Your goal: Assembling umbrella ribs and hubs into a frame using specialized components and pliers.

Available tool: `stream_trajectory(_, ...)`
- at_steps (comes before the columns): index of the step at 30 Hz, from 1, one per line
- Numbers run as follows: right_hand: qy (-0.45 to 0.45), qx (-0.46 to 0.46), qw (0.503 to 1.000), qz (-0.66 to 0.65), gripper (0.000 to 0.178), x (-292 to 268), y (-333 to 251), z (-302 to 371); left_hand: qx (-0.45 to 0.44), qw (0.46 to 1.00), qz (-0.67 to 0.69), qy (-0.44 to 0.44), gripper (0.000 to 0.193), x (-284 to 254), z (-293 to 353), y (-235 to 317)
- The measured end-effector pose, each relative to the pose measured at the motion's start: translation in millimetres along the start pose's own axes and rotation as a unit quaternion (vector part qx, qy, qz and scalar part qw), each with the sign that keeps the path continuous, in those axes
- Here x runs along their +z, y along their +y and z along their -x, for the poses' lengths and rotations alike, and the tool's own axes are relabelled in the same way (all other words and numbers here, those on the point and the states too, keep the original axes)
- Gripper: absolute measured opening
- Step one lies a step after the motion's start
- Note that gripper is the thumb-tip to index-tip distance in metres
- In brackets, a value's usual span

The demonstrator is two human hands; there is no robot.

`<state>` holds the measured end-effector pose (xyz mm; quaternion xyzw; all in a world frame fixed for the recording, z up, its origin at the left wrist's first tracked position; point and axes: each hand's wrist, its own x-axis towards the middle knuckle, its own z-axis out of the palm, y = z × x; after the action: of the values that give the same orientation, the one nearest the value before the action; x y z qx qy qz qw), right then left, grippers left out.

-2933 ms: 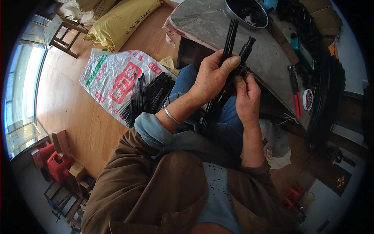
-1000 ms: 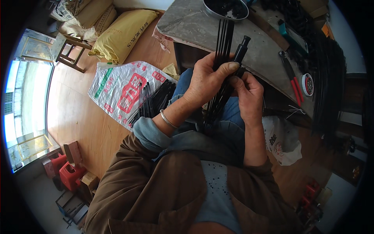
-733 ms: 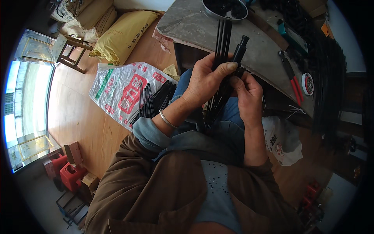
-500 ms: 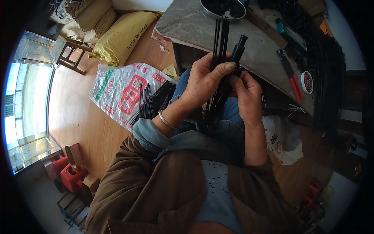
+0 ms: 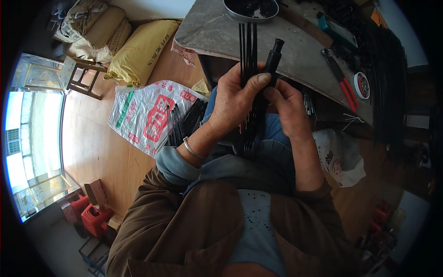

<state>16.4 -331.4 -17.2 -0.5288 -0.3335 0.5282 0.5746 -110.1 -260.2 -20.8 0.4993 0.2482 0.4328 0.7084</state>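
Observation:
Upright in my left hand [image 5: 233, 97] is a bundle of thin black rods [image 5: 248, 46], closed in by its thumb and fingers. The rods' lower ends hang down over my lap. Beside them, a black cylindrical piece [image 5: 274, 54] with a stepped, narrower top leans slightly to the right. My left thumb tip rests against that piece. My right hand [image 5: 288, 108] is closed just below it, thumb against bent fingers; whatever lies between those fingertips is hidden. More black rods [image 5: 184, 120] lie on a white plastic sack [image 5: 138, 115] on the floor to my left.
A grey table [image 5: 207, 23] ahead bears a bowl of dark bits [image 5: 251, 18], red-handled pliers [image 5: 346, 87], a small round tin [image 5: 362, 86] and a teal box [image 5: 337, 31]. Long black strands [image 5: 392, 92] hang at right. A yellow sack [image 5: 143, 51] and a stool [image 5: 85, 76] stand left.
My view has turned a little, so the table and bowl sit further left in the picture. Both hands keep nearly the same pose around the rods and cylindrical piece.

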Motion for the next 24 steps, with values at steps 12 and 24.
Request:
stream_trajectory(12, 0.067, -0.059, 0.995, 0.048, 0.013, 7, 3, 6, 0.037, 0.993, -0.11, -0.009, 0.025, 2, -1, 3)
stream_trajectory(24, 0.065, -0.047, 0.993, 0.082, 0.02, -1, 3, 9, -0.086, 0.992, 0.028, -0.084, 0.028, 0, -5, 17)
